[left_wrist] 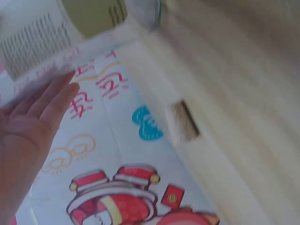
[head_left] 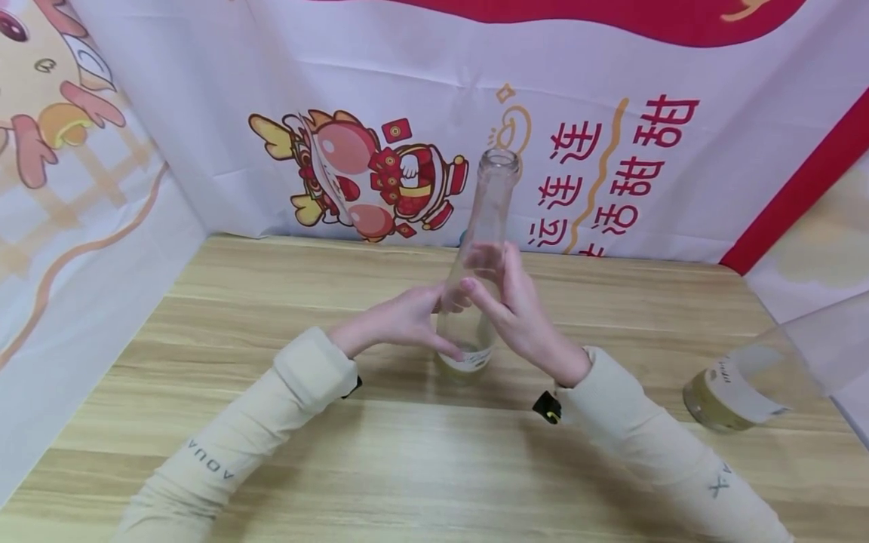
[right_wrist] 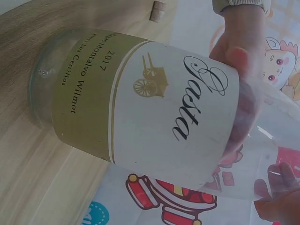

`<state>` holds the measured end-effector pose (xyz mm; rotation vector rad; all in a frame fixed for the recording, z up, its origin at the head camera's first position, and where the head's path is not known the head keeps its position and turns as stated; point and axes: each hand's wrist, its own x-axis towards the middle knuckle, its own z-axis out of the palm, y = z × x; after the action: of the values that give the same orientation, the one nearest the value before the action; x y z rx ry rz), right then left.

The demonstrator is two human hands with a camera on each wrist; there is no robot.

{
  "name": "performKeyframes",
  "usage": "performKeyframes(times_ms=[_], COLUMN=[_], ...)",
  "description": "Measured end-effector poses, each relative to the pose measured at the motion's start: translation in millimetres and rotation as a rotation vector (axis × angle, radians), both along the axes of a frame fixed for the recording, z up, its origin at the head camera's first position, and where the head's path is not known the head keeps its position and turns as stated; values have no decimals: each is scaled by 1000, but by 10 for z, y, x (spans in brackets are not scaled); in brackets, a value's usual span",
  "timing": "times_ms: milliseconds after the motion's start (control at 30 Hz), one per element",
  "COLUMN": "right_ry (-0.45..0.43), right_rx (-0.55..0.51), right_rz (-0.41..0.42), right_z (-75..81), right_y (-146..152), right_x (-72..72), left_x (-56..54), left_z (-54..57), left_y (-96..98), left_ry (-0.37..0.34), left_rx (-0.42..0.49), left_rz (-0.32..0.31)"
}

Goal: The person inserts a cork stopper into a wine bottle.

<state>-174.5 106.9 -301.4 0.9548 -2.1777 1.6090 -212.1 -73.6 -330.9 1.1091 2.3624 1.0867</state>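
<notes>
A clear glass wine bottle (head_left: 485, 204) stands mid-table in the head view, its open neck uppermost. My left hand (head_left: 407, 320) holds its lower body, thumb on the near side and fingers behind. Higher up, my right hand (head_left: 519, 313) grips it from the other side, the thumb across the front. Seen from the right wrist, the bottle's white and olive label (right_wrist: 164, 108) reads "Gasta" and "2017", and fingers show through the glass. A cork (right_wrist: 158, 11) lies on the table behind the bottle; the left wrist view shows this cork (left_wrist: 185, 122) too.
Another clear bottle (head_left: 736, 388) with a similar label stands near the right edge of the wood-grain table (head_left: 434, 467). Printed cloth (head_left: 421, 68) hangs along the back and sides, close behind the held bottle.
</notes>
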Motion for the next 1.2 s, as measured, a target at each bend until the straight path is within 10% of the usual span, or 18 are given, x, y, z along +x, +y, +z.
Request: performKeyframes(times_ms=[600, 1200], right_ry=[-11, 7], right_rx=[8, 18], right_rz=[-12, -22], right_z=[11, 8], right_y=[-9, -8], right_x=[14, 15], left_x=[-328, -501], left_z=[-183, -419], left_y=[-118, -217], left_ry=[390, 361], left_rx=[-424, -531], left_rz=[-8, -23])
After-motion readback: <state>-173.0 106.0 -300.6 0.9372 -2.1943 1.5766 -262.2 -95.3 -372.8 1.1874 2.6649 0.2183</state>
